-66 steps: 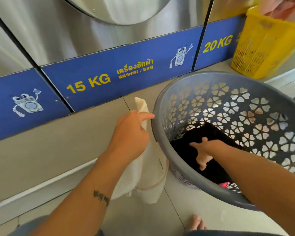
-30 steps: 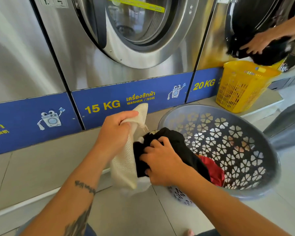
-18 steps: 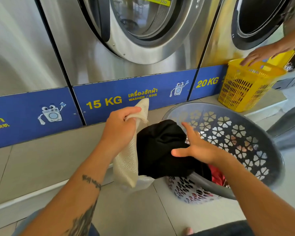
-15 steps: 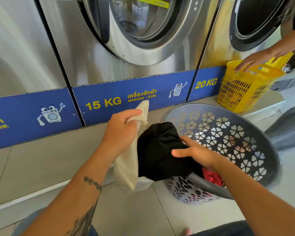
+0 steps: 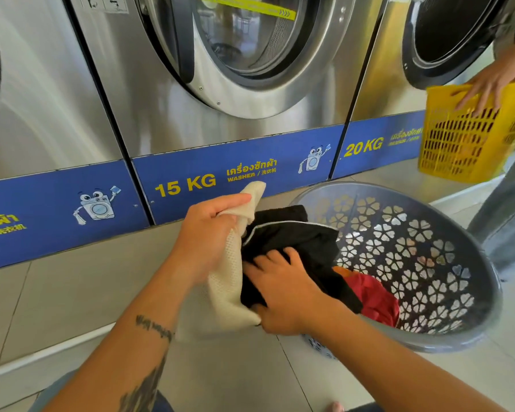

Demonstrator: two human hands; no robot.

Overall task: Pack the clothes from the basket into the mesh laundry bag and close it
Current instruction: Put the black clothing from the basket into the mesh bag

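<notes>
Cream mesh bag (image 5: 225, 288) is bunched in the L hand (image 5: 204, 237), fingers (image 5: 220, 203) curled tight round its top edge, w/ one corner sticking up past the forefinger. Bag hangs down from that grip, just left of the basket (image 5: 446, 337). R hand (image 5: 283, 289) has fingers (image 5: 275, 257) bent and spread over a black garment (image 5: 298, 239), thumb side pinching the bag's lower lip, so it's pressing the cloth into the bag mouth; can't tell how much is inside.

Vs half a sec ago: R hand was above the garment w/ thumb out, gripping its right side; now it sits lower and further left, against the bag. Black bundle was a rounded lump, now flatter, w/ a thin white piping line showing along its top. L hand's grip is much the same.

Garment is part in the bag, part trailing over the basket rim. Red cloth (image 5: 372, 295) lies in the basket beneath it. Basket is grey plastic w/ flower cut-outs, tilted toward the person, on the tile floor in front of the washer (image 5: 235, 69) marked 15 KG. Another person's hand (image 5: 488, 84) rests on a yellow basket (image 5: 464, 144) at far right.
</notes>
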